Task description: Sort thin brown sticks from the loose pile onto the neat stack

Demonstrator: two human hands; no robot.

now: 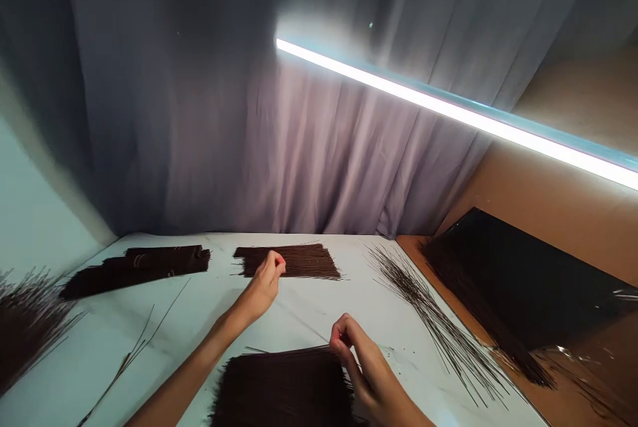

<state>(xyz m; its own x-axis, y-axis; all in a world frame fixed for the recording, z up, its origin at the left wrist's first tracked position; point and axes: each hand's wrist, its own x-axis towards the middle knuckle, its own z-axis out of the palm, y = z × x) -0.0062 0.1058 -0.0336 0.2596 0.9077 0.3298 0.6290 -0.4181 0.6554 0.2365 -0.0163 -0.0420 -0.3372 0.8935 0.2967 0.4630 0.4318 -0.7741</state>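
My left hand (268, 279) reaches over the table, its fingertips pinched together in front of a flat layer of thin dark brown sticks (309, 261). Whatever lies in that pinch is too small to make out. Closer to me, my right hand (357, 354) is also closed in a pinch, at the upper right corner of a dense dark pile of the same sticks (284, 387). A faint thin line runs up to its fingertips; I cannot tell whether it is a stick in the grip or a mark on the table.
Loose sticks (423, 301) fan out at the right, and a few (124, 364) lie at the left. Dark bundles (144, 267) and a bristly heap (30, 327) occupy the left side. Black plastic sheeting (523, 274) lies beyond the white table's (209, 321) right edge. A bright tube light (448, 107) hangs before the curtain (199, 115).
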